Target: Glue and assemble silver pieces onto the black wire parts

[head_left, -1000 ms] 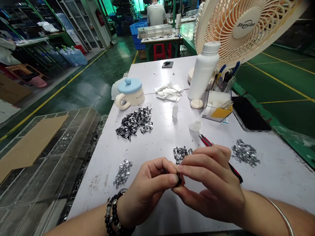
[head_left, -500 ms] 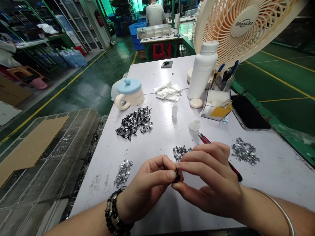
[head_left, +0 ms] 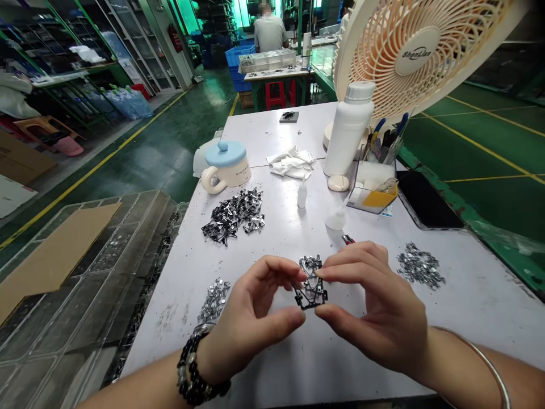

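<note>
Both hands holding a small black metal frame (head_left: 312,295) above the white table (head_left: 264,352).
The left hand (head_left: 255,318) and right hand (head_left: 374,312) are pinching its opposite edges between thumb and fingertips, just in front of a small heap of metal parts (head_left: 310,263).

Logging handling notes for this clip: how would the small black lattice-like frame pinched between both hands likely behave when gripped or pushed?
The small black lattice-like frame looks thin and openwork, so probably very light and easily bent. The left hand and right hand hold it by fingertips only, suggesting a gentle grip suffices. Flat, it would likely slide, not roll, on the white table.
</note>
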Tool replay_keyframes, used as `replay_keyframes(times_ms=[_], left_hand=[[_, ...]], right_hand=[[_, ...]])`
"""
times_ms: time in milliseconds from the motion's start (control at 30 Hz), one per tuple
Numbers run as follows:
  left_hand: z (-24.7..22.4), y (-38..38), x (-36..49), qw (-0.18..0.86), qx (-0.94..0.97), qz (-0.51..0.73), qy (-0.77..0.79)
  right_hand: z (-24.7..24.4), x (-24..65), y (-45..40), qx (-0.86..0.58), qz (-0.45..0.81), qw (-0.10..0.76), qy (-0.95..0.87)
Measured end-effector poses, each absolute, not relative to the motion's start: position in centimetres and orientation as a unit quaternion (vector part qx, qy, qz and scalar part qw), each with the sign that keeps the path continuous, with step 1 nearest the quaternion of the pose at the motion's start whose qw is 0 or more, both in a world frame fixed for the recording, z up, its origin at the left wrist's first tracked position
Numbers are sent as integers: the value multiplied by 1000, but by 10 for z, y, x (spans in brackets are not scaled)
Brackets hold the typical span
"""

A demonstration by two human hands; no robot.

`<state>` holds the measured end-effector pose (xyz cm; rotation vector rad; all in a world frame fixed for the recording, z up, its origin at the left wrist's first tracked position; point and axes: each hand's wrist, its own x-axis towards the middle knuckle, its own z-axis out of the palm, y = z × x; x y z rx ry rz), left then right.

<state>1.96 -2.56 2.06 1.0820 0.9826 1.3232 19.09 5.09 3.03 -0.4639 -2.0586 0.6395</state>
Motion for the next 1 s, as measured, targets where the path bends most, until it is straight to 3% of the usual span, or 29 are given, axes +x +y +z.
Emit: replay_keyframes(times_ms=[100,200,700,800,1000], left_hand=[[22,-27,16,387,575,558,456],[24,-29,14,300,618,549,476],[26,-24,9,135,706,520,461],[22,-18,7,114,730,467,486],[12,-6,1,96,735,368,561]], right_hand=[[28,192,52,-184,259,458,-831],[24,192,53,-177,266,453,-832],[28,193,61,-135,224,421,-868],[27,196,75,-137,184,378,-897],[12,201,104,-190,113,214,-951]])
